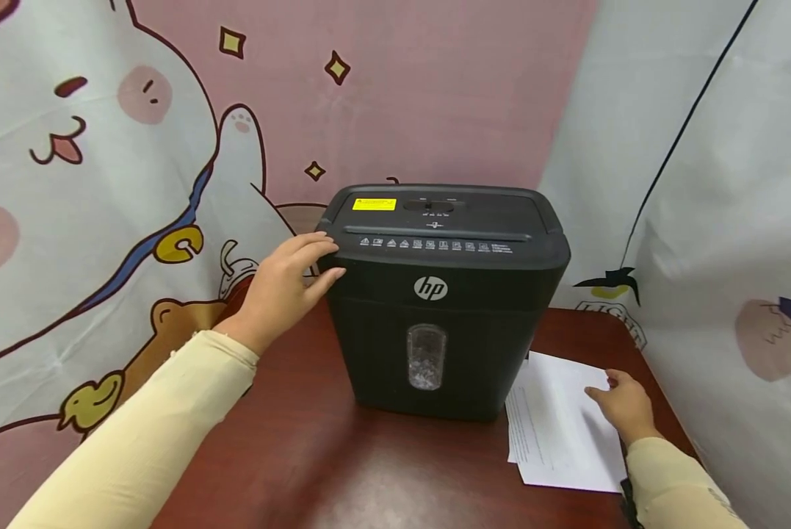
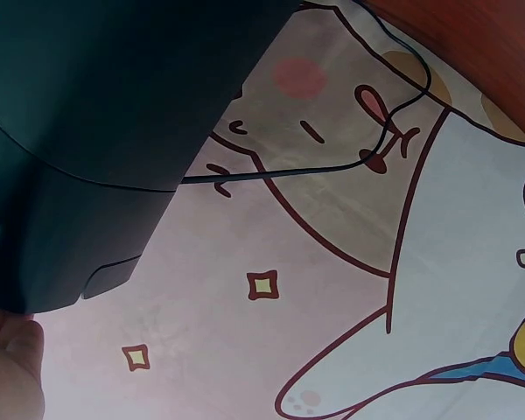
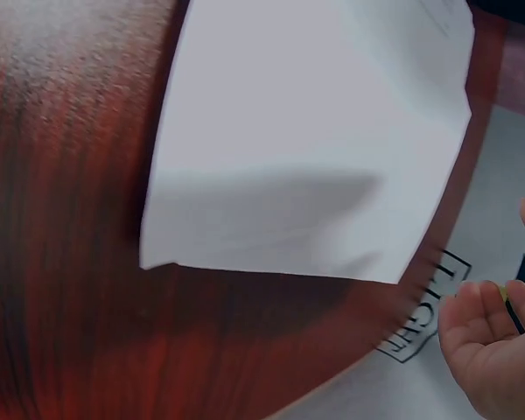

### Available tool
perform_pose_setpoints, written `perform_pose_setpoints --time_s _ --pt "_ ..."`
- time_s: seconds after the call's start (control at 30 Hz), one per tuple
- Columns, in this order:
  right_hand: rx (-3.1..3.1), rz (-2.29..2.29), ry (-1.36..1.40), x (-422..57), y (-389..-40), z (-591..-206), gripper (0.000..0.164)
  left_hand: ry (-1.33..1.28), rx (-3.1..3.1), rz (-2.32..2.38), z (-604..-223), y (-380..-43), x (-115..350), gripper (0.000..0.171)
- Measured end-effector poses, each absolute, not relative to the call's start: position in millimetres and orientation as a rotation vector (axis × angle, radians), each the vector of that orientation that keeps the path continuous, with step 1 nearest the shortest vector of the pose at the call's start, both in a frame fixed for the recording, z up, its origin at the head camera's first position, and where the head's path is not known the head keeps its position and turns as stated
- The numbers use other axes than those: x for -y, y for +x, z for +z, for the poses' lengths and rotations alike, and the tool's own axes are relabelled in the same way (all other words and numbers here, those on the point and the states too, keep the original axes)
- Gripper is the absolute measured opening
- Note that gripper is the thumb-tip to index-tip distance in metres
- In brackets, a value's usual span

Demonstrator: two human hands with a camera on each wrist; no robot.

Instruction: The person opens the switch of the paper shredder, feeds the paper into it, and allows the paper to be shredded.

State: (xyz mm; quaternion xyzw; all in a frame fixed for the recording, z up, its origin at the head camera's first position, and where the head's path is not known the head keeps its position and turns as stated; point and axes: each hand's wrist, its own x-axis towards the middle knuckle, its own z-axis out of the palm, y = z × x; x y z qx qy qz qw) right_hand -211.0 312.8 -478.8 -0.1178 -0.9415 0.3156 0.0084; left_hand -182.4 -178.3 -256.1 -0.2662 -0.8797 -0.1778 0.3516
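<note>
Shows black all over the shredder [image 1: 375,345], relieved by a bright yellow sticker [image 1: 374,204], a white circular hp logo [image 1: 431,288] and a row of tiny white icons [image 1: 428,245]. Repeats black on the cord [image 2: 280,172]. Runs deep reddish brown over the desk [image 1: 382,470], with dark streaked grain and a paler sheen. Keeps to white on the paper [image 1: 567,433], bar fine grey print near the left edge. Wears cream on both sleeves [image 1: 164,411]. Mixes pink and white on the cartoon-printed cloth [image 1: 435,95], with maroon outlines, yellow diamonds [image 1: 337,67], a blue collar [image 1: 131,261], a golden-yellow bell [image 1: 178,245], a yellow-green duckling [image 1: 91,400].
</note>
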Motion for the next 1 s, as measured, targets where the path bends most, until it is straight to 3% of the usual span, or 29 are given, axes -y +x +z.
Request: perform_pose_setpoints --time_s 0.37,1.0 --pt "3.082 0.952 -0.428 -314 -212 -499 0.070 -0.653 2.304 -0.461 -258 -180 180 0.035" --pt "3.161 0.842 -0.355 -313 -209 -522 0.064 -0.642 2.274 -0.473 -258 -178 181 0.037"
